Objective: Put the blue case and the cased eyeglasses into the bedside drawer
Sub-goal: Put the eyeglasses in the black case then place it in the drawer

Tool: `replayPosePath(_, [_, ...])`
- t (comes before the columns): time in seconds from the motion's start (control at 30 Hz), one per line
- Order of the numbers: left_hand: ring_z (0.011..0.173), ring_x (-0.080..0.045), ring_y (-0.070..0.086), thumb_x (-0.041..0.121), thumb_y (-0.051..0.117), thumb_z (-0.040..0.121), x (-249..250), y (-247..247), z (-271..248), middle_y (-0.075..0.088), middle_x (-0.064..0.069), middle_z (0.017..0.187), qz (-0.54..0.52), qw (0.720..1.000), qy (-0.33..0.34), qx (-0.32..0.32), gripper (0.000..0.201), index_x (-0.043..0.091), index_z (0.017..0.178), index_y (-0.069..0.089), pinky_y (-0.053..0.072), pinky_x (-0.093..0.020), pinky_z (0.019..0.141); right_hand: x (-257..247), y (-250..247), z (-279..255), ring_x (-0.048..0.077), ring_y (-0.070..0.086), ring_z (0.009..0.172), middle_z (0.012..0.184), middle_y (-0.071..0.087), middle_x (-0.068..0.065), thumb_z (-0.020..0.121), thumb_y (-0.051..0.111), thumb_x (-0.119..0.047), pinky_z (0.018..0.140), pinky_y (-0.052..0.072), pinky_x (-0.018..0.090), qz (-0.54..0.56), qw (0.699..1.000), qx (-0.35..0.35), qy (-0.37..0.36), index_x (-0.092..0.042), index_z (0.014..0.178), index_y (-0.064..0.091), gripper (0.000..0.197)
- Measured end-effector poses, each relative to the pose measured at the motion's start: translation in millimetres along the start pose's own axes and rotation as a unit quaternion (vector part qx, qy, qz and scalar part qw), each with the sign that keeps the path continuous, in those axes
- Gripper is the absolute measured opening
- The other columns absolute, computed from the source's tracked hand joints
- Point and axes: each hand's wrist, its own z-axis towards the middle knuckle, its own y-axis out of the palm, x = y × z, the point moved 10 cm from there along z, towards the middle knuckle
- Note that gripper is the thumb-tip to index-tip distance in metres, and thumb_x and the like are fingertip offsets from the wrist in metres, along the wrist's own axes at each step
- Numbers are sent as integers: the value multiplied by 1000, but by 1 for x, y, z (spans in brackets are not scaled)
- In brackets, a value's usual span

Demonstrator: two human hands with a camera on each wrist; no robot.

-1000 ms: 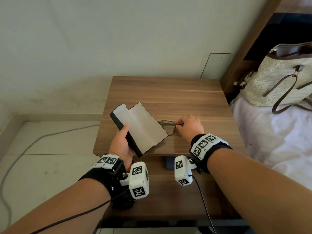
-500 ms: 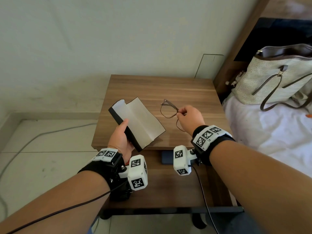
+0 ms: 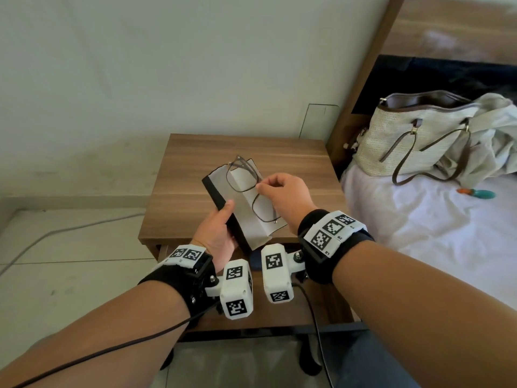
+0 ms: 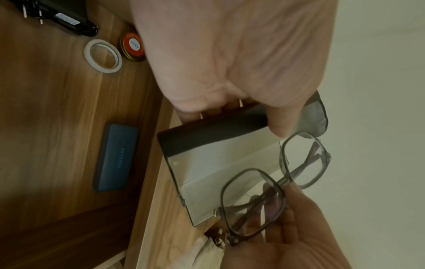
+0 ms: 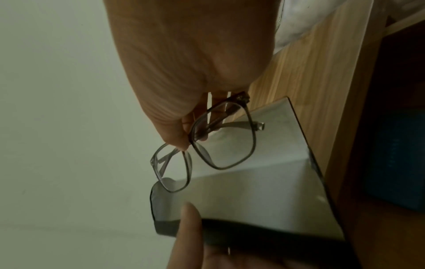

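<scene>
Being pinched at the bridge by the right hand (image 3: 282, 196): the eyeglasses (image 3: 251, 191), folded, hovering just over the pale lining of the open black case (image 3: 246, 219). Being gripped along its dark spine by the left hand (image 3: 216, 233), thumb on the upper edge: that open black case, raised above the front edge of the wooden surface (image 3: 195, 169). Lying flat in the open drawer (image 4: 46, 127) below that front edge: the blue case (image 4: 115, 158), with a tape ring (image 4: 102, 56) and a round red tin (image 4: 132, 47) well apart from it. Sitting on the bed (image 3: 419, 219) beside the surface: a woven handbag (image 3: 405, 135).
</scene>
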Motion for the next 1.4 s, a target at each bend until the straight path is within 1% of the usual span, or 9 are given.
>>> replayPosePath(0.23, [99, -26, 72, 25, 44, 102, -19, 9, -14, 70, -14, 118, -16, 999, -4, -32, 38, 9, 135, 54, 59, -39, 75, 22, 8, -33, 8, 57, 71, 75, 63, -7, 82, 69, -23, 67, 49, 22, 6, 1000, -4, 19, -20, 79, 65, 6])
replayPosePath(0.3, [87, -24, 75, 25, 44, 102, -24, 9, -17, 72, -15, 111, -18, 999, -10, -44, 38, 7, 135, 53, 60, -37, 64, 25, 12, -42, 9, 56, 69, 75, 62, -6, 83, 68, -23, 64, 51, 27, -1, 1000, -14, 22, -19, 80, 65, 6])
replayPosePath(0.5, [87, -28, 72, 26, 46, 102, -33, 6, -26, 72, -16, 102, -5, 998, -21, -52, 40, 4, 135, 51, 60, -42, 68, 26, 18, -56, 16, 60, 74, 78, 63, -1, 83, 69, -22, 71, 58, 39, -12, 999, -31, 12, -15, 82, 66, 7])
replayPosePath(0.67, [113, -34, 65, 28, 48, 100, -34, -1, -30, 65, -21, 126, -8, 999, -28, -40, 44, 6, 138, 50, 58, -46, 83, 28, 20, -59, 15, 62, 73, 78, 66, 0, 79, 73, -27, 72, 57, 37, -14, 999, -32, 3, -17, 81, 69, 11])
replayPosePath(0.87, [74, -21, 76, 25, 45, 102, -31, -9, -30, 78, -9, 88, -19, 999, -27, -21, 29, 8, 119, 61, 60, -35, 55, 16, -13, -52, 4, 52, 67, 77, 59, -9, 89, 61, -31, 62, 45, 18, -73, 995, 55, -33, -18, 95, 67, 15])
replayPosePath(0.97, [73, -22, 76, 27, 46, 101, -29, -14, -30, 78, -9, 86, -13, 999, -30, -7, 28, 8, 112, 64, 59, -37, 55, 14, -31, -50, 7, 55, 72, 83, 62, -6, 92, 54, -30, 65, 49, 22, -113, 988, 96, -38, -22, 97, 64, 14])
replayPosePath(1.1, [86, -22, 73, 34, 50, 98, -31, -20, -31, 76, -8, 96, -4, 998, -55, 14, 32, 10, 115, 64, 59, -34, 61, 41, -25, -47, 24, 65, 95, 102, 69, 8, 95, 44, -41, 91, 54, 43, -101, 991, 36, 75, -12, 105, 65, 37])
replayPosePath(1.27, [89, -23, 73, 36, 51, 98, -29, -21, -35, 76, -8, 99, 4, 998, -67, 21, 35, 10, 119, 63, 58, -35, 63, 79, -2, -60, 30, 62, 108, 98, 64, 9, 93, 44, -49, 101, 48, 47, 35, 967, -61, 245, -12, 101, 55, 40])
replayPosePath(1.4, [98, -27, 70, 38, 48, 99, -32, -28, -38, 72, -12, 114, 16, 996, -82, 29, 42, 10, 128, 60, 58, -38, 66, 80, 16, -70, 30, 62, 84, 91, 60, 10, 96, 41, -44, 76, 50, 43, 105, 944, -139, 279, -8, 123, 51, 46])
